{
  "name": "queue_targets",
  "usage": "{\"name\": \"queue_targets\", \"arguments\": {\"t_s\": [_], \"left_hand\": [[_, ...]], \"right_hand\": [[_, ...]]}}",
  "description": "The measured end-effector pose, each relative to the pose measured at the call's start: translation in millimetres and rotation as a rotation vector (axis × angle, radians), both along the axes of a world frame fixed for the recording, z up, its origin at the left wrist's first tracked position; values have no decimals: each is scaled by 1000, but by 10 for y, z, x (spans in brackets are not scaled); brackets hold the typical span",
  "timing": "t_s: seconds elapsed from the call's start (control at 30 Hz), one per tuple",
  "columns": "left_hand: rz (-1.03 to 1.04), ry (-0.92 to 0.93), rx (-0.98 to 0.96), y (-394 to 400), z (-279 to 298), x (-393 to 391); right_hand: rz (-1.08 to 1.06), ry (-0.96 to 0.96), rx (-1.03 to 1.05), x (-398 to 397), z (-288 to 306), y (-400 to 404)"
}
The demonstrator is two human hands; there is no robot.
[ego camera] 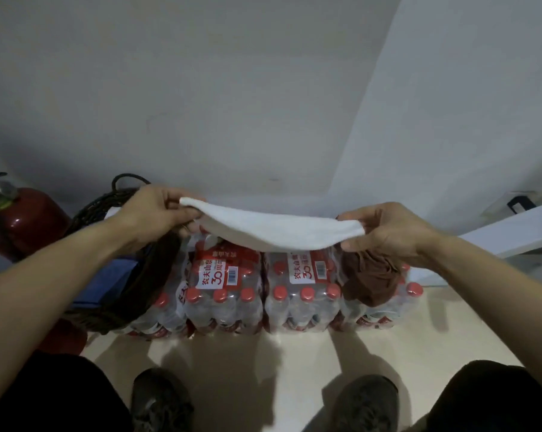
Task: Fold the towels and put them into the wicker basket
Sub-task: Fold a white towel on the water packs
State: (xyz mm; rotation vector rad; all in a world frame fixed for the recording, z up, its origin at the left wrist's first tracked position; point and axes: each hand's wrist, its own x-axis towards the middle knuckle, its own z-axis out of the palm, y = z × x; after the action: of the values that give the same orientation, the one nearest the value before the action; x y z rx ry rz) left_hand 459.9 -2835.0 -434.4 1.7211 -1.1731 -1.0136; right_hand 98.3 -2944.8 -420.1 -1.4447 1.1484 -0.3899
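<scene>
I see the white towel [272, 230] stretched in the air above the water bottle packs [263, 291], my left hand [156, 213] pinching one end, my right hand [388, 230] the other. Left of the packs, my forearm hides most of the wicker basket [138, 275]; a brown towel [369, 275] lies bunched on the packs' right side.

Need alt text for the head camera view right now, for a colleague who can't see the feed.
Seen from above, a person's left hand and right hand pinch the ends of a white towel, held sagging above shrink-wrapped packs of red-capped water bottles. A crumpled brown towel lies on the packs at right; a dark wicker basket stands at left.
</scene>
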Motion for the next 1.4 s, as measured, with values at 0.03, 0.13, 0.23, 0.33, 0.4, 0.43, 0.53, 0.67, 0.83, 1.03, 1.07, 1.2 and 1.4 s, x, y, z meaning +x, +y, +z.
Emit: {"name": "queue_targets", "arguments": {"t_s": [0.03,0.13,0.23,0.33,0.4,0.43,0.53,0.67,0.83,1.03,1.07,1.2,1.4], "left_hand": [[25,-24,-7,-40,22,62],[33,-126,-1,-135,67,281],[64,-211,-37,-180,47,371],[90,-81,-84,-246,48,341],[72,42,-129,-299,86,280],[68,81,-155,-315,102,247],[102,17,-237,-355,126,188],[223,-181,-324,-382,176,208],[262,-237,-465,-347,298,170],[92,-17,-273,-82,255,223],[39,40,-206,-24,193,236],[-82,178,51,191,-274,191],[-260,-96,409,391,-892,-10]], "right_hand": [[9,37,-93,23,29,-45],[-4,58,-253,19,87,-182],[-23,93,-478,74,95,-259],[-121,-40,-527,177,114,-332],[-164,-142,-462,223,131,-381],[-167,-146,-456,246,130,-402],[-214,-86,-521,340,102,-489],[-259,-68,-595,442,117,-574],[-302,-171,-627,473,163,-552],[-310,-423,-354,273,-47,-406],[-329,-424,-293,227,-177,-361],[-387,-350,72,47,-851,-110],[-291,-38,209,-138,-1351,307]]}}
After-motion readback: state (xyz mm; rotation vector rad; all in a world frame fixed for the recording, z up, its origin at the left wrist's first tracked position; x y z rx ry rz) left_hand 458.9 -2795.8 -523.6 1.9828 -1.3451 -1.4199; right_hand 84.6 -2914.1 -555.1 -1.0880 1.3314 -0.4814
